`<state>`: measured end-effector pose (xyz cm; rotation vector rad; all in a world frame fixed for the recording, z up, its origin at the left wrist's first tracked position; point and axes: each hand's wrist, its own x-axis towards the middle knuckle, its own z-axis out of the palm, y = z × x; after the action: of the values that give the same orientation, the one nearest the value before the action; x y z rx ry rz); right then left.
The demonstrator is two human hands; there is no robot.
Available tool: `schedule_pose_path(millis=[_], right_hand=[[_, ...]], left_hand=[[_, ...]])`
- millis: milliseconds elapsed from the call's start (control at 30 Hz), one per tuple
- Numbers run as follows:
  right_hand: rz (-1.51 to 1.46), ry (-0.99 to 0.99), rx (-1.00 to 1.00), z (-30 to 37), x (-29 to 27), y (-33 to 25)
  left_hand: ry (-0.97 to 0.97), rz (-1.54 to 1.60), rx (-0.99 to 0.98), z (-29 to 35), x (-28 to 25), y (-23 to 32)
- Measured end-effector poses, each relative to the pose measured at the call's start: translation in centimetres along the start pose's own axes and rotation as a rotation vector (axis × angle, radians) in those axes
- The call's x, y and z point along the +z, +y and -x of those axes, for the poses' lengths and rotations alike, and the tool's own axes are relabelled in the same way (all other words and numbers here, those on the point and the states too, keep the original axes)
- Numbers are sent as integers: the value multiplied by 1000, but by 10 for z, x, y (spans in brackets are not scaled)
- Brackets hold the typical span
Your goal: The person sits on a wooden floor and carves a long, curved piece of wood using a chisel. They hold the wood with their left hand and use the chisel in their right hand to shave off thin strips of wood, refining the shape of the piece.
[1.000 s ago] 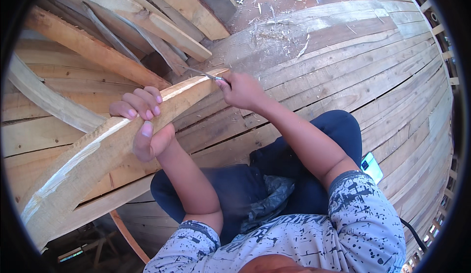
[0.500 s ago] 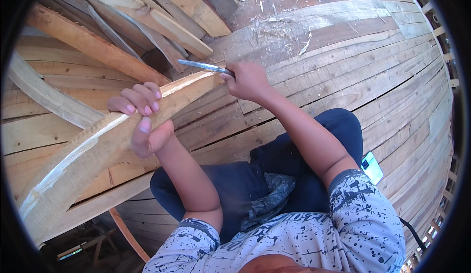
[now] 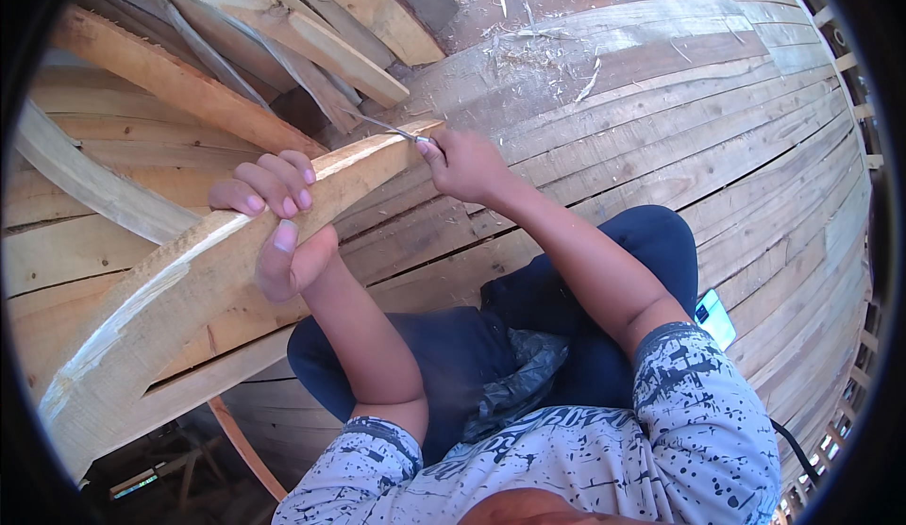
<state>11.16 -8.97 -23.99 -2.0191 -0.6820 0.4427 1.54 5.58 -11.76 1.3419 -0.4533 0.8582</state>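
A long curved wooden beam point(image 3: 170, 308) crosses in front of me, from the lower left up to the centre, with a pale freshly cut strip along its upper edge. My left hand point(image 3: 297, 261) is wrapped around its middle, fingers over the top edge and thumb on the near face. Closed around a knife handle is my right hand point(image 3: 469, 165), at the beam's far right end. The thin knife blade point(image 3: 380, 124) points left over the beam's top edge, seen nearly edge-on. Whether it touches the wood I cannot tell.
Loose boards point(image 3: 302, 44) and an orange-brown plank point(image 3: 189, 82) lie at the upper left. Another curved timber point(image 3: 104, 181) meets the beam behind my left hand. Wood shavings point(image 3: 543, 49) litter the plank floor point(image 3: 604, 148). A phone point(image 3: 714, 319) lies beside my right knee.
My right hand has moved slightly left and turned the knife, so its blade now shows edge-on rather than flat. The left hand keeps its grip and the beam has barely shifted.
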Motion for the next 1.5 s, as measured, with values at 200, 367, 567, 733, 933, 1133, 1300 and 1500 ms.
schedule_pose_path(millis=[200,367,567,733,933,1133,1300,1500], right_hand=[[8,32,19,-1,2,-4],[61,33,-37,0,-3,-9],[-29,10,-87,-5,-4,-4],[-59,-10,77,-2,-2,-1],[-22,32,-27,3,0,-8],[-35,43,-94,3,0,-7],[-66,42,-163,6,-2,-19],[-65,122,-162,9,5,-23]], left_hand=[[-7,12,13,0,-2,1],[-44,-12,-16,-2,-2,4],[-14,-35,-9,-2,3,2],[8,-21,-5,-1,5,3],[10,1,16,-1,-1,1],[0,0,20,0,1,1],[-26,-1,20,-2,-3,2],[51,-25,9,-2,-3,1]])
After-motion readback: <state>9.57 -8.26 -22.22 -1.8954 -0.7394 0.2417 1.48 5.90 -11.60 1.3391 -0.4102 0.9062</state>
